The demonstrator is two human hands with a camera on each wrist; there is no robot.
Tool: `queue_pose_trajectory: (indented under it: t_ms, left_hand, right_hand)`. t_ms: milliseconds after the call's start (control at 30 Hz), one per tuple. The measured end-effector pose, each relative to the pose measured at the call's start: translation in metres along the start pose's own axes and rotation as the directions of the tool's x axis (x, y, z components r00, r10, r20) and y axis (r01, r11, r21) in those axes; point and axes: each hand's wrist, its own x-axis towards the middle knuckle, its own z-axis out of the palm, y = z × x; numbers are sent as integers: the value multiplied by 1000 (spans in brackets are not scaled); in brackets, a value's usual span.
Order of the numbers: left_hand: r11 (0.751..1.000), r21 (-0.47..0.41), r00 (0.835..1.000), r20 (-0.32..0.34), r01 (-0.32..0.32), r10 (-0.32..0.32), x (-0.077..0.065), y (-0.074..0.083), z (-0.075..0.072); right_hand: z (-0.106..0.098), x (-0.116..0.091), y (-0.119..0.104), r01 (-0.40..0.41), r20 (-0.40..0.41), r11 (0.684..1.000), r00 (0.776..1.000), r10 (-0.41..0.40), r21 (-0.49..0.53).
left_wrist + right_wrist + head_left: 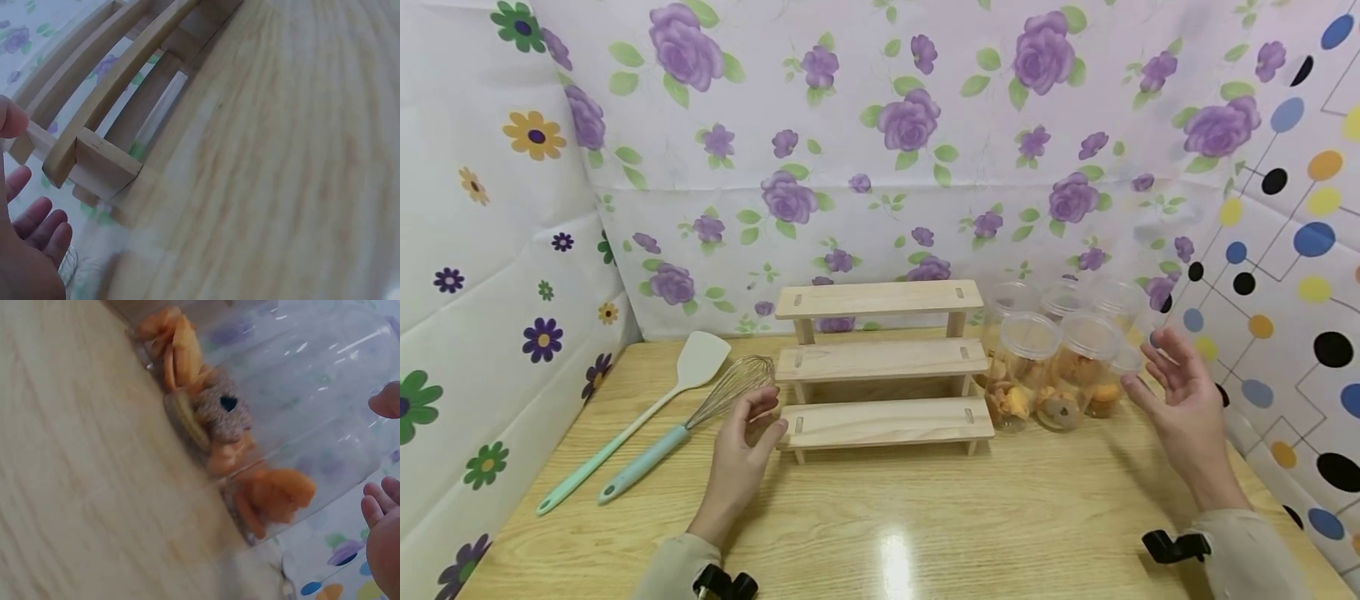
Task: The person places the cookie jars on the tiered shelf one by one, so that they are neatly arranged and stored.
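A three-step wooden rack (880,367) stands at the middle of the table. My left hand (747,442) hovers at the rack's lower left corner, fingers relaxed and holding nothing; the left wrist view shows the rack's end (94,159) close by its fingertips (40,222). Several clear plastic jars (1060,358) with orange snacks stand right of the rack. My right hand (1180,392) is spread open just right of the jars, not touching them. In the right wrist view the jars (262,444) lie close, with its fingertips (381,506) at the right edge.
A mint-handled spatula (647,408) and a whisk (700,417) lie left of the rack on the wooden table (925,525). Flowered and dotted cloth walls close in the back and both sides.
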Motion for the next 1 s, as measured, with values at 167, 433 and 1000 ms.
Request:
queue_pose_trajectory:
  t_ms: [167,433,1000]
  left_hand:
    - [999,-5,999,18,33,-33,0,-7,-1]
    - [997,29,995,60,77,-79,0,-11,-3]
    - [994,57,992,83,88,-93,-1,-13,-2]
  right_hand:
    - [-4,1,20,-48,31,999,998,48,6]
    - [-3,-2,36,-101,70,993,992,106,-65]
    - [-8,-2,38,-141,26,931,987,159,-336]
